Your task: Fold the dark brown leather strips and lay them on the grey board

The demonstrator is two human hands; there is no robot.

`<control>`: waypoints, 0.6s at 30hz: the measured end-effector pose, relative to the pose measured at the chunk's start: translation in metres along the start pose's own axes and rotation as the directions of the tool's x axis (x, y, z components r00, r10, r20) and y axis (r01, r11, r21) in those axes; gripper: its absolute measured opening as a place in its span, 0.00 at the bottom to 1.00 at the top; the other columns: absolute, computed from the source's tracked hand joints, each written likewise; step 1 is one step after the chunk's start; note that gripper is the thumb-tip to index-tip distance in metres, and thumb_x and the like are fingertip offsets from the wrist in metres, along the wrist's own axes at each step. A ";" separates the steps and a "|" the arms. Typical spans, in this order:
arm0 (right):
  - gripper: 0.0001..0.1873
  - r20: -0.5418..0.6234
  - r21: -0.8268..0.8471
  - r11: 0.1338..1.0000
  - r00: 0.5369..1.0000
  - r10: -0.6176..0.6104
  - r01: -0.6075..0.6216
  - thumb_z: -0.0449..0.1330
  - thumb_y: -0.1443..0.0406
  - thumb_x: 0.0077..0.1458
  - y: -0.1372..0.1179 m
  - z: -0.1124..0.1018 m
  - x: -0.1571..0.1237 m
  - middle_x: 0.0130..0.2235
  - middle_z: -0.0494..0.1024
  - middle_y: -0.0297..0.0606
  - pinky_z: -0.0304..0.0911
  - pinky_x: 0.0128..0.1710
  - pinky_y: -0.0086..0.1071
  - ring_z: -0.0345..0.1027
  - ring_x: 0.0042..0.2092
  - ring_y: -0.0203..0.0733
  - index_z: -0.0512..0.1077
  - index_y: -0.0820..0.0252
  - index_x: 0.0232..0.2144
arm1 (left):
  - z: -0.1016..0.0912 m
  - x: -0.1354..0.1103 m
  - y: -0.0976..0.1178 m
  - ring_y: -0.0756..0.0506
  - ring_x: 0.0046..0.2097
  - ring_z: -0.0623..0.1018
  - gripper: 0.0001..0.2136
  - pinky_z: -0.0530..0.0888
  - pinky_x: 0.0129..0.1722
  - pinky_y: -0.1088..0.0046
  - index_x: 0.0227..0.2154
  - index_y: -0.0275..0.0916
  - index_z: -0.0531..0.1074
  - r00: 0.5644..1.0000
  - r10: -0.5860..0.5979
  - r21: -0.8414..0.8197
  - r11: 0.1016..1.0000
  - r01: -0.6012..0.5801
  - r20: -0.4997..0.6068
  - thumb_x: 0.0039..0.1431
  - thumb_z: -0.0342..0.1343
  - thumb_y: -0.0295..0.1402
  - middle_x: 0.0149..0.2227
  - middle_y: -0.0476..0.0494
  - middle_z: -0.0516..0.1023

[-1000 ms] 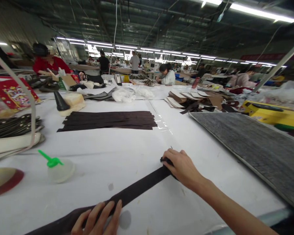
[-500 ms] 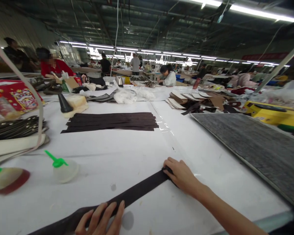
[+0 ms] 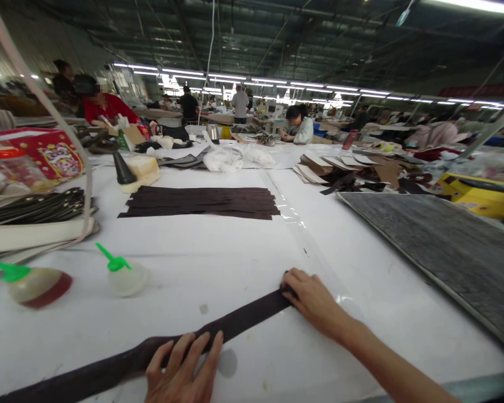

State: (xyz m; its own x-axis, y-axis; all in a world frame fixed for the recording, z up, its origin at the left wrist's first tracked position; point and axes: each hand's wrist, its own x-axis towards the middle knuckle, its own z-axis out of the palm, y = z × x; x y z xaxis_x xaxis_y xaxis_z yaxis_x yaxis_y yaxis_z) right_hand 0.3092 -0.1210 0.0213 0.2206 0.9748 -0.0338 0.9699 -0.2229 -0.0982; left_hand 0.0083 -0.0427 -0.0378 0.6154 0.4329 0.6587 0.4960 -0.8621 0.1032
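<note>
A long dark brown strip [image 3: 252,313] lies slantwise over the white tabletop [image 3: 218,252], its near-left end reaching the bottom left. My left hand [image 3: 189,364] rests on the strip's middle, fingers apart and stretched across it. At the far-right end, my right hand [image 3: 308,294] is closed, with curled fingers gripping the strip; its very tip is hidden under them. Beyond both hands a row of similar dark strips [image 3: 201,202] is laid out side by side.
Two squeeze bottles with green spouts, one clear [image 3: 128,278] and one with reddish liquid [image 3: 42,286], stand left. A grey board [image 3: 428,246] lies right. Farther back are a black cone [image 3: 124,169], stacked cut pieces [image 3: 319,168] and a yellow box [image 3: 474,193]. Co-workers sit beyond.
The camera view has shifted, so the tabletop things appear farther right and slightly higher, and more of the strip's near end shows. Both hands keep their places on the strip.
</note>
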 end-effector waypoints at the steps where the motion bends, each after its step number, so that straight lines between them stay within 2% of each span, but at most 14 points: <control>1: 0.05 -0.014 -0.033 0.997 0.998 0.066 -0.066 0.53 0.68 0.61 0.019 -0.003 -0.001 0.41 0.71 0.36 0.54 0.40 0.34 0.66 0.44 0.43 0.68 0.55 0.37 | 0.000 0.000 0.000 0.43 0.46 0.73 0.15 0.55 0.52 0.60 0.50 0.51 0.72 1.000 0.001 -0.006 1.000 -0.001 0.001 0.60 0.54 0.34 0.41 0.48 0.79; 3: 0.06 -0.065 -0.091 0.977 0.980 0.188 -0.193 0.50 0.69 0.61 0.045 -0.015 0.001 0.38 0.71 0.40 0.54 0.39 0.38 0.66 0.41 0.46 0.68 0.59 0.36 | 0.001 -0.001 0.000 0.44 0.46 0.73 0.15 0.55 0.53 0.61 0.50 0.50 0.72 1.000 0.005 -0.008 1.000 -0.005 -0.001 0.60 0.54 0.34 0.41 0.48 0.79; 5: 0.07 -0.130 -0.102 0.970 0.970 0.207 -0.221 0.49 0.68 0.61 0.039 -0.028 0.006 0.39 0.71 0.41 0.53 0.40 0.39 0.66 0.39 0.46 0.67 0.60 0.36 | 0.002 -0.002 0.000 0.44 0.46 0.73 0.15 0.54 0.54 0.61 0.50 0.49 0.72 1.000 0.014 -0.003 1.000 -0.014 -0.007 0.61 0.54 0.34 0.41 0.47 0.79; 6: 0.07 -0.149 -0.082 0.980 0.974 0.170 -0.183 0.50 0.68 0.62 0.022 -0.030 0.009 0.40 0.71 0.41 0.52 0.41 0.39 0.65 0.39 0.45 0.67 0.59 0.38 | 0.003 -0.002 0.000 0.44 0.46 0.73 0.15 0.54 0.54 0.61 0.50 0.49 0.72 1.000 0.016 -0.003 1.000 -0.016 -0.005 0.61 0.54 0.34 0.41 0.47 0.79; 7: 0.06 -0.164 -0.035 0.996 0.983 0.078 -0.085 0.51 0.67 0.62 -0.001 -0.030 0.012 0.41 0.71 0.39 0.52 0.43 0.38 0.65 0.40 0.43 0.67 0.57 0.39 | 0.003 -0.003 0.000 0.43 0.46 0.73 0.15 0.54 0.53 0.60 0.51 0.48 0.72 1.000 0.017 0.000 1.000 -0.017 0.000 0.61 0.53 0.35 0.42 0.47 0.79; 8: 0.06 -0.139 0.040 0.998 0.989 -0.050 0.056 0.52 0.67 0.61 -0.026 -0.027 0.014 0.42 0.71 0.37 0.52 0.43 0.37 0.65 0.41 0.42 0.67 0.56 0.39 | 0.003 -0.003 0.000 0.43 0.46 0.73 0.15 0.54 0.53 0.60 0.51 0.48 0.72 1.000 0.015 0.003 1.000 -0.015 0.003 0.61 0.54 0.35 0.42 0.47 0.79; 10: 0.04 -0.070 0.117 0.968 0.974 -0.216 0.223 0.53 0.68 0.61 -0.066 -0.015 0.016 0.40 0.71 0.34 0.53 0.42 0.35 0.65 0.41 0.41 0.67 0.55 0.36 | 0.002 -0.002 0.000 0.44 0.46 0.73 0.14 0.54 0.53 0.60 0.50 0.48 0.72 1.000 0.007 0.009 1.000 -0.007 0.003 0.61 0.54 0.36 0.41 0.48 0.79; 12: 0.04 -0.012 0.093 0.973 0.977 -0.212 0.212 0.53 0.68 0.60 -0.073 -0.001 0.015 0.41 0.71 0.34 0.54 0.42 0.34 0.65 0.42 0.40 0.67 0.54 0.37 | 0.000 -0.001 0.000 0.44 0.46 0.73 0.14 0.54 0.53 0.61 0.50 0.49 0.72 1.000 0.004 0.003 1.000 -0.004 0.002 0.62 0.54 0.36 0.41 0.48 0.79; 13: 0.05 0.004 0.048 0.988 0.989 -0.148 0.147 0.53 0.68 0.60 -0.062 0.004 0.013 0.42 0.71 0.35 0.55 0.42 0.33 0.65 0.43 0.41 0.67 0.54 0.37 | 0.000 -0.001 0.000 0.44 0.46 0.73 0.14 0.54 0.53 0.61 0.50 0.49 0.72 1.000 0.003 -0.004 1.000 -0.003 0.010 0.62 0.54 0.36 0.41 0.48 0.79; 15: 0.06 -0.003 -0.034 0.999 1.000 0.012 -0.012 0.51 0.69 0.61 -0.018 0.005 0.009 0.41 0.71 0.39 0.55 0.40 0.36 0.66 0.43 0.44 0.67 0.57 0.37 | -0.001 -0.001 0.000 0.44 0.46 0.73 0.15 0.54 0.53 0.60 0.51 0.49 0.72 0.999 0.006 -0.014 1.000 -0.006 0.033 0.62 0.53 0.35 0.42 0.48 0.79; 18: 0.08 -0.059 -0.152 0.963 0.974 0.218 -0.225 0.48 0.70 0.60 0.049 -0.015 0.002 0.36 0.70 0.44 0.55 0.38 0.42 0.67 0.39 0.50 0.67 0.61 0.33 | 0.000 -0.002 0.000 0.44 0.46 0.73 0.15 0.55 0.53 0.60 0.51 0.48 0.72 1.000 0.009 -0.005 1.000 -0.009 0.027 0.62 0.53 0.36 0.41 0.47 0.79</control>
State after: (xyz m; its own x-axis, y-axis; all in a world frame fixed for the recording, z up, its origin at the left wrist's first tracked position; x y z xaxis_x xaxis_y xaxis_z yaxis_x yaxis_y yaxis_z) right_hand 0.3581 -0.1301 0.0309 0.4325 0.9016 0.0045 0.8996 -0.4319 0.0640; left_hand 0.0067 -0.0432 -0.0394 0.6360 0.4321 0.6394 0.4878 -0.8671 0.1008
